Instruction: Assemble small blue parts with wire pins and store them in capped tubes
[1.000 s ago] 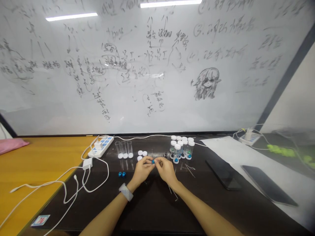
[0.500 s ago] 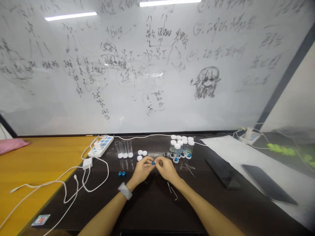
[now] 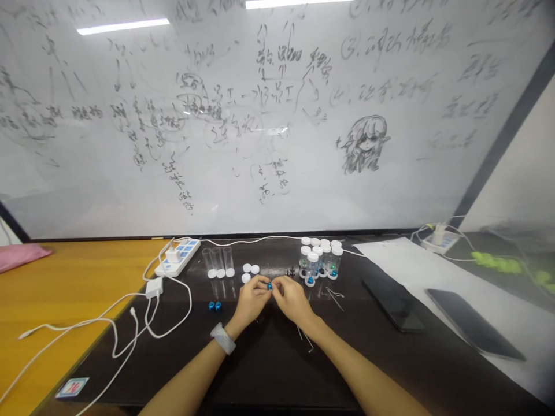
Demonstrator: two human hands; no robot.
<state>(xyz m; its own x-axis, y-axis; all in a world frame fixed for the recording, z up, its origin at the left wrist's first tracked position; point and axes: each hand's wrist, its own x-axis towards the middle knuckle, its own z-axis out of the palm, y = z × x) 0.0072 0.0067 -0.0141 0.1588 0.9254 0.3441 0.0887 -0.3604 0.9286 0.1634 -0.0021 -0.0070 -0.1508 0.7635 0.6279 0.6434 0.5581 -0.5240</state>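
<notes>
A small blue bead (image 3: 269,285) is pinched between the closed fingertips of the left hand (image 3: 250,301) and right hand (image 3: 293,300), just above the glossy dark table (image 3: 390,358). Being round, hard and shiny, it could be dropped and roll away. The clear, white-capped vials (image 3: 319,261) nearby could be knocked over.

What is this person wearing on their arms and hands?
No sleeves or gloves show; both arms are bare to the frame edge. The left hand has a pale grey wristband at its wrist; the right hand and its wrist carry nothing visible.
</notes>
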